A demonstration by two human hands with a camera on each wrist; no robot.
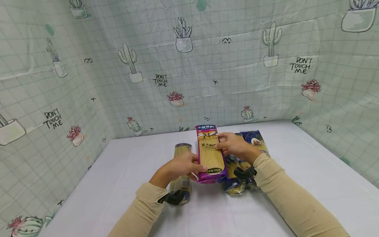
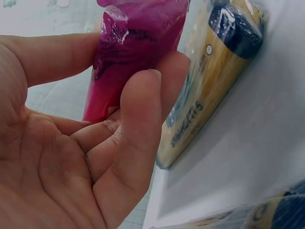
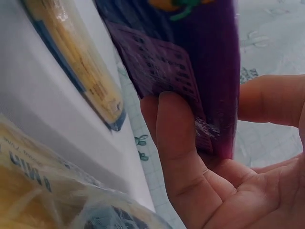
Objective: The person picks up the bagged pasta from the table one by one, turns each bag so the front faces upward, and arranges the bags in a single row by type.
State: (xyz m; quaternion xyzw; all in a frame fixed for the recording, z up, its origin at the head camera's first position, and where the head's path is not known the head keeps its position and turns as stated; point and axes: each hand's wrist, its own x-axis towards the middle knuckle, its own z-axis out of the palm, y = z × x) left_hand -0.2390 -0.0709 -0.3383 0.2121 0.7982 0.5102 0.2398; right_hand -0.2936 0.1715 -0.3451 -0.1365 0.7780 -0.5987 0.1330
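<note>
A purple-and-pink spaghetti packet (image 1: 211,151) with a clear window over the pasta is held up between both hands, its front turned toward the head camera. My left hand (image 1: 185,164) pinches its lower left edge, thumb on the front; in the left wrist view the fingers lie behind the magenta end (image 2: 138,43). On the packet's upper right edge, my right hand (image 1: 235,144) grips with the thumb in front. Its fingers (image 3: 176,124) press the printed back in the right wrist view. Behind the left hand lies a blue-ended spaghetti packet (image 1: 182,151), partly covered by that hand.
Right of the held packet, two more blue-and-yellow pasta packets (image 1: 235,186) (image 1: 254,140) lie side by side, partly under the right forearm. They rest on a white-covered table (image 1: 133,164). A cactus-print curtain (image 1: 201,72) hangs behind and along both sides.
</note>
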